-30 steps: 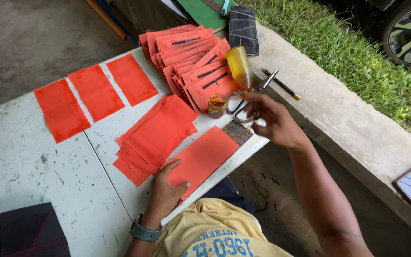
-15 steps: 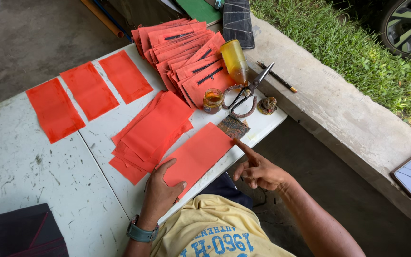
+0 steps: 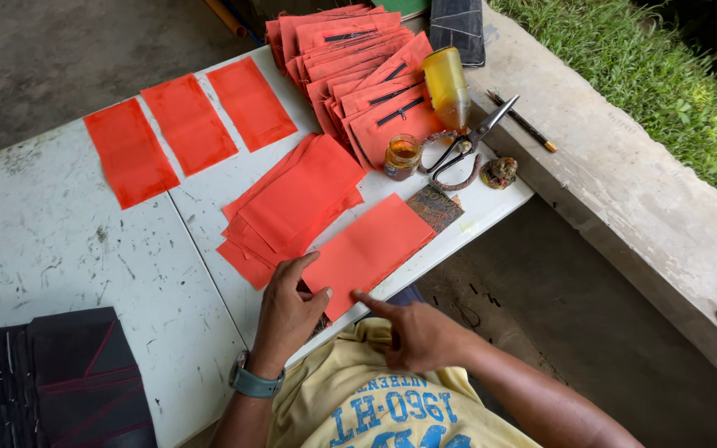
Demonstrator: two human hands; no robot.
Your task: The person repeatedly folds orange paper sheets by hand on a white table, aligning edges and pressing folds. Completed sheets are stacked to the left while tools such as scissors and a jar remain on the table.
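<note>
**Hands on a single orange sheet at the table edge**

Head view: left hand [image 3: 288, 303] is lying flat, fingers spread, pressing the near corner of the orange sheet [image 3: 368, 251], which is sitting at the white table's [image 3: 60, 249] front edge. Right hand [image 3: 412, 332] is pointing 1 extended index finger onto the same sheet's edge, other fingers curled. A fanned orange stack [image 3: 296, 203] is lying just beside it. Scissors [image 3: 468, 141] and a small glue jar [image 3: 402, 157] are resting further back.
</note>
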